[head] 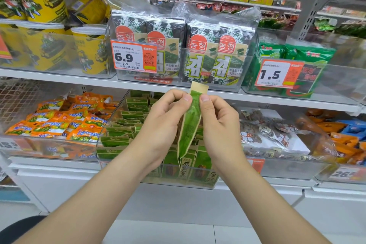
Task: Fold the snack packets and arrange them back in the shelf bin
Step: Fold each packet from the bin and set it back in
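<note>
here my left hand [165, 118] and right hand [220, 125] pinch the packet [190, 125] near its top, both clamped on it, likely to crease it lengthwise. it hangs before the bin [174, 182].

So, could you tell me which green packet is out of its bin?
The green packet pinched by the left hand and right hand, above the clear bin; the other packets sit packed inside.

Glossy green foil packet [189, 123]; clear plastic bin [111, 117].
</note>
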### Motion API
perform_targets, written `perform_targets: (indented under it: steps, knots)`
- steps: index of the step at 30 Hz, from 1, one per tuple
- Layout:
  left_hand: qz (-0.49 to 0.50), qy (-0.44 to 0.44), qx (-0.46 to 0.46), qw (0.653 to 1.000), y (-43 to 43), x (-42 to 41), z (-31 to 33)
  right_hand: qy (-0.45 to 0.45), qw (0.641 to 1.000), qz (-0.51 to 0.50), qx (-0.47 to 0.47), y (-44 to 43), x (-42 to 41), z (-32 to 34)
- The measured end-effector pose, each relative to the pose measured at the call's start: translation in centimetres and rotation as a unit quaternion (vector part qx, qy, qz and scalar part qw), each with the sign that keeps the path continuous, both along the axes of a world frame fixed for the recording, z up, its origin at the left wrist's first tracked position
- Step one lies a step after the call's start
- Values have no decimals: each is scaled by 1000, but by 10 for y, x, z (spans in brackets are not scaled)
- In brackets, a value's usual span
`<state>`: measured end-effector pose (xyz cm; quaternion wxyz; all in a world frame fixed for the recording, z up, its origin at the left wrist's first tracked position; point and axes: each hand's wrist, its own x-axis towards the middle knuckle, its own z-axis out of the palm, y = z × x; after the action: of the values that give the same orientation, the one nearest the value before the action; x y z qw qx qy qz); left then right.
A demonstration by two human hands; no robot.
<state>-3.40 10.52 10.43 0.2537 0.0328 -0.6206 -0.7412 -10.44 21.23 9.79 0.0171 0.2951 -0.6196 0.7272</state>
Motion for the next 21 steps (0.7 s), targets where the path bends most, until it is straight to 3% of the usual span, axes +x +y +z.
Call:
perform_targets:
  steps: [4,9,13,21]
  knots:
    - [25,9,37,999,-2,1,2,20,999,38,29,5,-5,1]
    - [54,-1,165,985,-5,2,8,17,981,107,163,10,2,-2]
    - [57,-14,124,991,-5,4,8,-7,986,65,155,10,6,-1]
    - [-46,-66,-39,996,-14,14,0,-4,997,31,67,13,2,-2]
